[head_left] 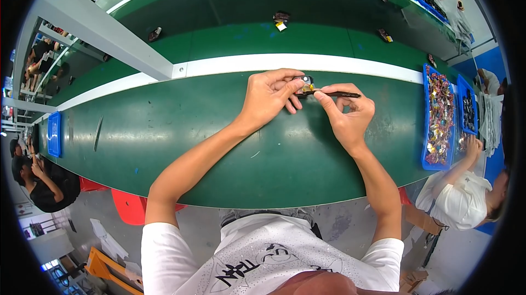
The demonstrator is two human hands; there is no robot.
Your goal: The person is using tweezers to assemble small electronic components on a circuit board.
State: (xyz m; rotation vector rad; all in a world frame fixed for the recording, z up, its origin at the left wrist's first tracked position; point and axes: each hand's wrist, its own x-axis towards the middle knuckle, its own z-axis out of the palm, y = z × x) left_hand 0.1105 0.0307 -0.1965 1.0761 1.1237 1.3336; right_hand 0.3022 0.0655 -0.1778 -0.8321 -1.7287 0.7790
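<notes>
A: What is the left hand [268, 95] doing?

B: It pinches a small dark part [308, 82] with shiny and yellow bits. The part is up off the green flat table [246, 169], close to the white metal rail [246, 64] on its far side.

A: And the right hand [353, 117]?

B: Its thumb and fingers grasp a thin black stick-like tool [348, 95]. The tool lies almost level, with one end at the small dark part.

A: Does that end touch it?

B: I can't tell — the fingers hide the spot.

A: Why hold them like that?

B: I think it's because the part is so little. One hand can keep it steady while the other guides the tool. Both are in the middle, maybe so the eyes can look right at them.

A: What's on the right?

B: A long blue plastic tray [425, 125] full of small, shiny, colourful pieces [440, 117]. It's probably there so an arm can reach it. A person in a white shirt [463, 199] sits just beside it.

A: And the left?

B: A smaller blue plastic tray [53, 133], with a thin grey stick [98, 133] near it.

A: What's past the rail?

B: A few little dark-and-yellow pieces [280, 20], well apart — perhaps so they don't get mixed up.
</notes>
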